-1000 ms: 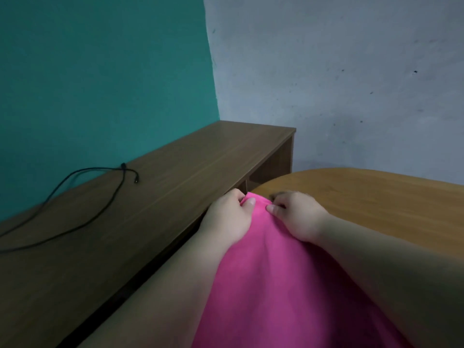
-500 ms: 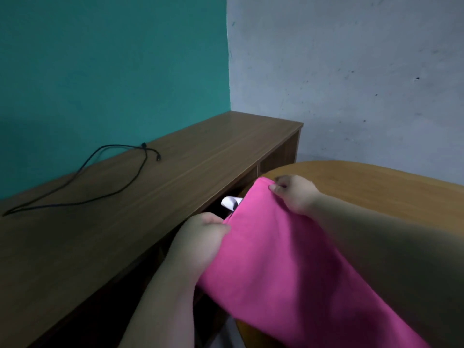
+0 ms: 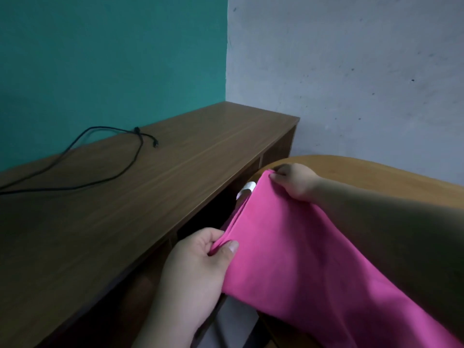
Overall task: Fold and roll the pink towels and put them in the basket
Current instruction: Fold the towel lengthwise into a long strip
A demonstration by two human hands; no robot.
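While the left hand (image 3: 200, 259) pinches the pink towel's (image 3: 301, 259) near corner and the right hand (image 3: 295, 180) pinches its far one, that edge runs away from the person (over the round table's (image 3: 376, 172) rim) — cloth trailing rightward.

A long shelf unit (image 3: 175, 184) runs from the lower left to the centre of the frame, with a cable (image 3: 136, 130) lying on its top at upper left. To its right stands a table (image 3: 376, 173). A towel (image 3: 301, 247) stretches from centre to lower right, with the left hand (image 3: 200, 262) holding its near edge and the right hand (image 3: 293, 180) its far corner.
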